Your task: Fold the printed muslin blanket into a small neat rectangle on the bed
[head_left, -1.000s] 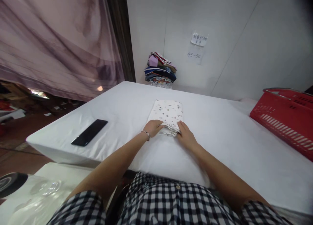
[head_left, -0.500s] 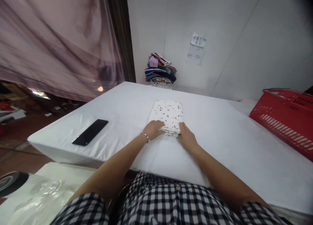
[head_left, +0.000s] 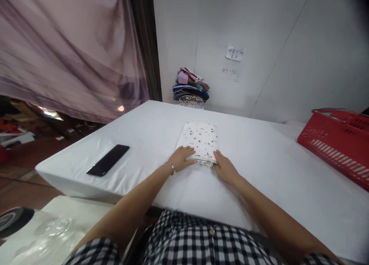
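A folded white cloth [head_left: 201, 138] with a small dark print lies flat on the white-covered table, in the middle of the view. My left hand [head_left: 180, 158] rests over its near left corner, fingers stretched out on top and thumb along the layered near edge. Against the near right corner lies my right hand [head_left: 226, 168], its fingers extended along the cloth's side. Both hands touch the cloth without wrapping round it. The folded layers show at the near edge between them.
A black phone [head_left: 108, 160] lies on the table [head_left: 268, 172] to the left. At the right stands a red plastic basket [head_left: 336, 142]. Folded clothes [head_left: 190, 89] are stacked beyond the far edge. Clear plastic bags [head_left: 49, 238] lie on a lower surface at the near left.
The whole view has shifted slightly, so everything sits a little lower. My left thumb reaches further along the near edge, and both hands remain at the cloth's near corners.
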Available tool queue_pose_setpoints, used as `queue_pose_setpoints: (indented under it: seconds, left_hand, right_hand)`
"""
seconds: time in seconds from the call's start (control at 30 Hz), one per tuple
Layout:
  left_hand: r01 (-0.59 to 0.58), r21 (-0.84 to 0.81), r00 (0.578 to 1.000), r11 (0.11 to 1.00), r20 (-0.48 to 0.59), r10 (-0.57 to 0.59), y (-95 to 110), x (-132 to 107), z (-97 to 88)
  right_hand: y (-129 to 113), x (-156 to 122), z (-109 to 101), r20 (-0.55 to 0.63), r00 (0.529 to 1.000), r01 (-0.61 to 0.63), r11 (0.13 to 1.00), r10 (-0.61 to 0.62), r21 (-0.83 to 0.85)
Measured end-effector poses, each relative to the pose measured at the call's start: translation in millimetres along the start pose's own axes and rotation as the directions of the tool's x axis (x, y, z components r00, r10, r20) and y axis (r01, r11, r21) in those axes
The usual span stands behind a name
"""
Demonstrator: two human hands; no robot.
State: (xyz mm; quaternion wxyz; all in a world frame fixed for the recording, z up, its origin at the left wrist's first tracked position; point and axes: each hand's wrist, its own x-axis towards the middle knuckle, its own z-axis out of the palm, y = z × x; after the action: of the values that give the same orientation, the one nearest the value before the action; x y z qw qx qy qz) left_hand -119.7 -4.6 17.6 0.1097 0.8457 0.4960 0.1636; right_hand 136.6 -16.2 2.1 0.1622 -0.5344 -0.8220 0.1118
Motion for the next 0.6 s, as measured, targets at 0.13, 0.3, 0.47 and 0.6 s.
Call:
queue_pose_setpoints:
  seconds: [0.13,0.3,0.47,0.6]
  left_hand:
    - [0.117,0.008,0.986,0.993,-0.119,-0.115,1.2,12.9,-7.2]
    - [0.26,0.109,0.965,0.96,-0.076,-0.253,-4.4,23.1,5.0]
    - [0.256,0.029,0.966,0.966,-0.045,-0.255,-13.5,22.1,12.1]
    - [0.338,-0.128,0.936,0.932,-0.059,-0.347,-25.4,28.7,5.5]
  right_hand:
    - [-19.2,14.6,-16.6,-0.073,0.992,0.111,0.99,-0.105,0.082]
    - [-40.8,28.8,-5.9,-0.001,0.986,0.167,0.985,-0.167,-0.047]
    - [-34.1,25.2,14.1,0.035,0.984,0.178,0.977,-0.175,-0.12]
    - [-27.6,28.4,7.6,0.112,0.982,0.155,0.988,-0.154,0.001]
